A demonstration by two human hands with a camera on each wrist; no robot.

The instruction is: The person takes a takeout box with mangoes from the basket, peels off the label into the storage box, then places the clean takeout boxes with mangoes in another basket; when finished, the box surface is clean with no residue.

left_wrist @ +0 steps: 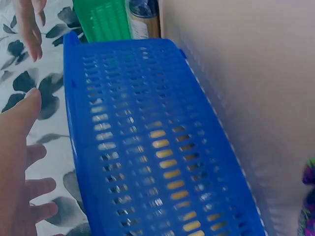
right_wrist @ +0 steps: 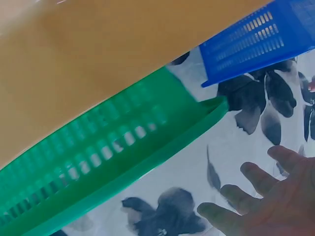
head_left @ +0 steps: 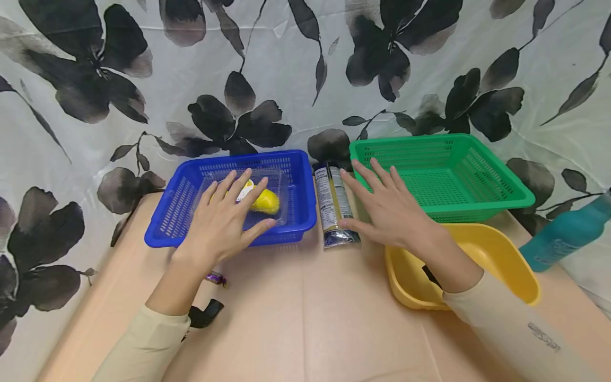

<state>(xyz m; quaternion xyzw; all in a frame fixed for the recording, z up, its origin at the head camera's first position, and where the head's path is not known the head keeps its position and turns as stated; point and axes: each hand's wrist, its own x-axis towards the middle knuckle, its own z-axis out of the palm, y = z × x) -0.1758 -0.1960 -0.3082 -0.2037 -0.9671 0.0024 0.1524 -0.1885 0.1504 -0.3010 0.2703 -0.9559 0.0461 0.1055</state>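
My left hand (head_left: 221, 217) is spread above the blue basket (head_left: 302, 207), fingers straight and holding nothing. Inside that basket lie a clear plastic container (head_left: 282, 183) and a yellow rounded object (head_left: 267, 202) with a white label, partly hidden by the fingers. My right hand (head_left: 389, 204) is also spread, over the gap between a dark, labelled cylindrical pack (head_left: 326, 199) and the green basket (head_left: 448, 178). Its thumb overlaps the pack in the head view; whether they touch I cannot tell. In the left wrist view the left fingers (left_wrist: 42, 187) appear apart from the basket.
A yellow basin (head_left: 496, 254) stands in front of the green basket, under the right forearm. The teal bottle (head_left: 568, 231) is at the far right. A small purple-wrapped piece (head_left: 217, 278) lies near the left wrist. Floral cloth (head_left: 296, 69) hangs behind the table (head_left: 286, 318).
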